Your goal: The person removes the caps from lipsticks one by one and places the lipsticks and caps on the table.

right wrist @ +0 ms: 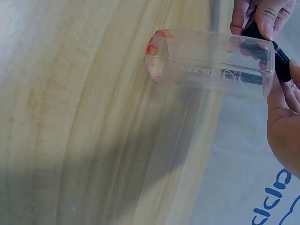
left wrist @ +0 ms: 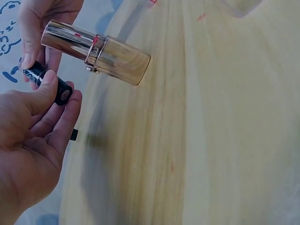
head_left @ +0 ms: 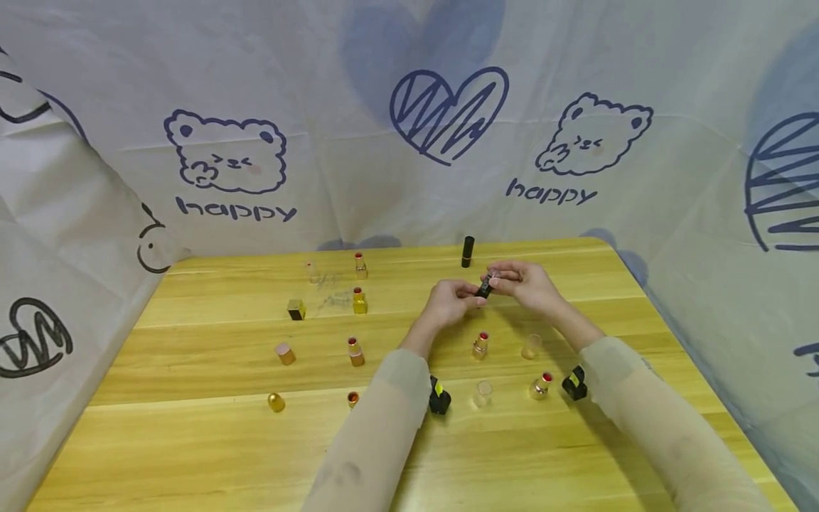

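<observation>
My left hand (head_left: 444, 306) and right hand (head_left: 523, 284) meet over the back right of the table, both pinching one small black lipstick tube (head_left: 484, 287). In the left wrist view, my left thumb and fingers grip the rounded end of the black tube (left wrist: 61, 93), while the right hand (left wrist: 40, 28) holds its other end. An uncapped gold lipstick (head_left: 480, 346) stands nearer me, below the hands. To its right is a clear cap (head_left: 531, 347), which shows large in the right wrist view. Behind the hands a closed black lipstick (head_left: 468, 252) stands upright.
Uncapped lipsticks, among them a yellow-gold one (head_left: 360, 301), stand in a column left of centre, with caps such as a pink one (head_left: 285, 353) to their left. Black caps (head_left: 439, 398) and another clear cap (head_left: 483, 393) lie near my forearms. A printed cloth (head_left: 345, 163) hangs behind the table.
</observation>
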### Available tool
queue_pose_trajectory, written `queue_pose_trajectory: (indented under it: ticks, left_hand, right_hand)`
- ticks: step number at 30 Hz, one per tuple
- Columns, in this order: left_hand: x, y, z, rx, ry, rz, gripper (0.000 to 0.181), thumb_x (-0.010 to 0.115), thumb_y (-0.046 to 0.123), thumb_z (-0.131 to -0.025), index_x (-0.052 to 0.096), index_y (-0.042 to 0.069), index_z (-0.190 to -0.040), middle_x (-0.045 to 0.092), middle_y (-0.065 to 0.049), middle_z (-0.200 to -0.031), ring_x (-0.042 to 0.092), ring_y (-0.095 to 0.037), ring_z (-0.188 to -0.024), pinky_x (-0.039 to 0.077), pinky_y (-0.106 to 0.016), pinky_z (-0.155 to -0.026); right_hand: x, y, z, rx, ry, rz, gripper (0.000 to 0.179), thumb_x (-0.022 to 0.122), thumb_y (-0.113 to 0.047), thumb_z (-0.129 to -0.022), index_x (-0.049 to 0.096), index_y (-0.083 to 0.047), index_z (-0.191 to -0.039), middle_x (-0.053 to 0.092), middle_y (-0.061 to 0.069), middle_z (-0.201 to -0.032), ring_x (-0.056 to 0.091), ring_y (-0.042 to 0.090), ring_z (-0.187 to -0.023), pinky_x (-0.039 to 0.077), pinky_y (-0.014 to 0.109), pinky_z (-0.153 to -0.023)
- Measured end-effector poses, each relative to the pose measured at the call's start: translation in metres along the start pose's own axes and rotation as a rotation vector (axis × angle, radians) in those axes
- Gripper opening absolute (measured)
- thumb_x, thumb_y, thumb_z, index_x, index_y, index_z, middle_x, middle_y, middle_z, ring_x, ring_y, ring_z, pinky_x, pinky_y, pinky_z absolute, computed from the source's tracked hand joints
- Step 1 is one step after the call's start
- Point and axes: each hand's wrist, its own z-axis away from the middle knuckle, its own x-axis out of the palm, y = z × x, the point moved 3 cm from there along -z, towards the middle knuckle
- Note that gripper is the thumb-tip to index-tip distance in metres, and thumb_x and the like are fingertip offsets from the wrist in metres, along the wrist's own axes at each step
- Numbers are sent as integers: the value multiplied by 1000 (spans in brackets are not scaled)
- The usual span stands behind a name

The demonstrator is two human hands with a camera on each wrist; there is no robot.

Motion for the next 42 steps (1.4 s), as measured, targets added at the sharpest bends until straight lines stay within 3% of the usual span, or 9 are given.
queue_pose_trajectory:
  ticks: [3, 9, 15, 22, 29, 42]
  left_hand:
    - [1, -4, 0, -17, -18, -24, 26, 74, 20, -99, 76, 2, -117, 76, -8, -101, 67, -17, -86, 50, -21, -66]
    - [4, -14, 1, -76, -37, 20, 28, 73, 17, -99, 74, 2, -122, 77, -8, -102, 72, -15, -88, 56, -23, -73]
    - [3, -14, 1, -54, -18, 29, 25, 74, 17, -99, 74, 3, -120, 75, -8, -104, 70, -17, -91, 56, -25, -77]
    - [2, -10, 3, -39, -7, 25, 27, 80, 16, -94, 73, 6, -118, 73, -7, -108, 67, -18, -99, 56, -29, -87]
    - [1, -6, 5, -39, -10, -22, 28, 83, 12, -91, 69, 5, -115, 74, -8, -108, 69, -20, -99, 57, -29, -85]
    - [2, -4, 9, -35, -15, -68, 23, 85, 9, -88, 72, 5, -106, 73, -7, -102, 67, -20, -93, 57, -32, -84]
  right_hand:
    - [-8, -3, 0, -10, 2, 0, 43, 60, -8, -106, 52, 6, -146, 63, 26, -138, 69, 20, -118, 54, 41, -105]
    - [-26, -10, 1, -39, 69, -66, 47, 61, -12, -106, 49, 6, -148, 60, 28, -141, 70, 5, -106, 57, 26, -97]
    - [-30, -8, 5, -26, 87, -69, 49, 64, -14, -105, 50, 4, -148, 60, 25, -142, 70, 6, -108, 56, 32, -101]
    - [-35, 1, 16, -19, 112, 141, 47, 70, -23, -102, 58, 0, -141, 66, 19, -136, 67, 8, -107, 58, 29, -97]
    - [-36, 17, 23, -10, 73, 278, 38, 72, -13, -100, 63, 5, -132, 69, 22, -126, 68, 20, -106, 58, 19, -88]
    - [-37, 38, 33, -9, -11, 420, 28, 75, -8, -96, 68, 1, -121, 74, 16, -112, 72, 26, -102, 59, 33, -90]
